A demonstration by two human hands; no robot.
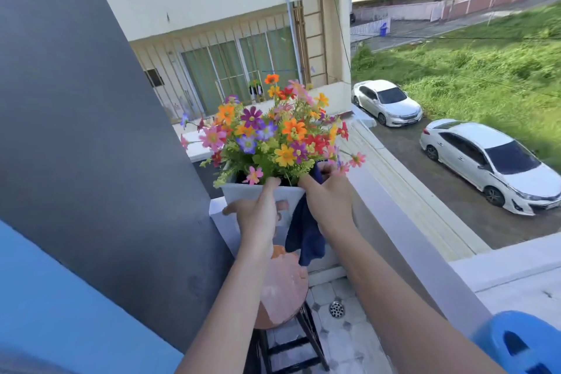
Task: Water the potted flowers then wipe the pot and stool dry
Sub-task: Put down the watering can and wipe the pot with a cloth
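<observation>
A square white pot [239, 191] full of many-coloured flowers [273, 136] is held up in the air above a round stool [285, 288] with a worn orange seat and black legs. My left hand [258, 215] grips the pot's front wall, thumb at the rim. My right hand [329, 200] holds the pot's right corner and pins a dark blue cloth [305, 237] against it; the cloth hangs down below the pot. The pot's base is hidden behind my hands and the cloth.
A white balcony ledge [403, 240] runs along the right, a dark grey wall [91, 146] along the left. A floor drain [337, 309] sits in the tiled floor by the stool. A blue plastic object [519, 343] is at the bottom right.
</observation>
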